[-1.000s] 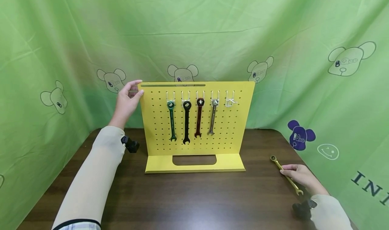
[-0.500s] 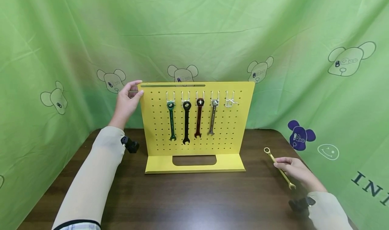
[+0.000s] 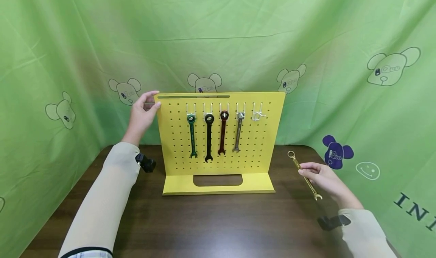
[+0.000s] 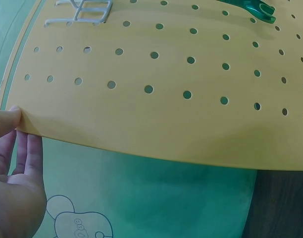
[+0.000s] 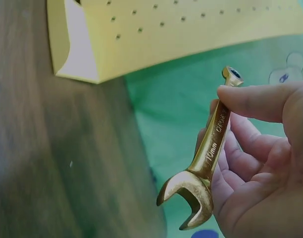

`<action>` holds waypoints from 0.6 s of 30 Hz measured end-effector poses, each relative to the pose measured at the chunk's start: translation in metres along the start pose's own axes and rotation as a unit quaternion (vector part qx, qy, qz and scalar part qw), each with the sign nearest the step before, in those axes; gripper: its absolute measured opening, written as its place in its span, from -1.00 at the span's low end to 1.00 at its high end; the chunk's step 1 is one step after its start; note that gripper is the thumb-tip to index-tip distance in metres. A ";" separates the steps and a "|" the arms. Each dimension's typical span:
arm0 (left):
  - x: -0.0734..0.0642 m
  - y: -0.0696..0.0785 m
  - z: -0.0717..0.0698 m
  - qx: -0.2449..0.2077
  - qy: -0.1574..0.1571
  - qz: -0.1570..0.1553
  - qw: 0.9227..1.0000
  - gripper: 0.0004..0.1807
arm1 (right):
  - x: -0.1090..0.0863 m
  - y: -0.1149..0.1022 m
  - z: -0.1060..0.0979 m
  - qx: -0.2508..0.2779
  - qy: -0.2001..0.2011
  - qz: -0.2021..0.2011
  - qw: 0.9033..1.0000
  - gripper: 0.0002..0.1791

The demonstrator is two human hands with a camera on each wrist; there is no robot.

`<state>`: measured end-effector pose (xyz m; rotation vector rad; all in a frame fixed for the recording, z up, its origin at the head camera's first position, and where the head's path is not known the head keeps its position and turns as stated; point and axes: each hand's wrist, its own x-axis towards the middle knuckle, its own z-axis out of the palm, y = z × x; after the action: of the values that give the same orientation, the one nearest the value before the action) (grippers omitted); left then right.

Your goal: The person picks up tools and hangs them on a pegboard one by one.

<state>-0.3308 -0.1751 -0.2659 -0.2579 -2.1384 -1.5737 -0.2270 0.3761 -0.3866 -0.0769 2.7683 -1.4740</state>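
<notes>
My right hand (image 3: 321, 178) pinches a gold combination wrench (image 3: 308, 180) between thumb and fingers, to the right of the yellow pegboard (image 3: 218, 163). Its ring end points up and away; the open end, nearer me, shows in the right wrist view beside a "10mm" mark on the shaft (image 5: 211, 148). With my left hand (image 3: 141, 114) I grip the pegboard's upper left edge, thumb in front and fingers behind. Green (image 3: 192, 136), black (image 3: 209, 138), dark red (image 3: 223, 133) and silver (image 3: 238, 133) wrenches hang from white hooks. The rightmost hook (image 3: 258, 113) carries nothing.
The pegboard stands on a dark wooden table (image 3: 218, 220), its base lip toward me. A green curtain (image 3: 218, 34) printed with cartoon heads hangs behind and along both sides, close to the table's right edge.
My right hand has moved up and to the left with the gold wrench, nearer the pegboard. My left hand keeps its grip on the board's edge, and the hanging wrenches stay in place.
</notes>
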 end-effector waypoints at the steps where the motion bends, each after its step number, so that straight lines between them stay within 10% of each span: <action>1: 0.000 0.000 0.000 0.001 0.000 0.000 1.000 -0.58 | 0.000 -0.003 0.001 0.000 0.001 -0.005 1.000 -0.47; 18: 0.001 -0.001 0.001 0.002 0.001 -0.004 1.000 -0.57 | 0.009 -0.060 0.017 0.085 0.037 -0.104 0.990 -0.82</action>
<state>-0.3320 -0.1748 -0.2668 -0.2474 -2.1426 -1.5732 -0.2326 0.3286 -0.3462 -0.3246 2.7498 -1.7888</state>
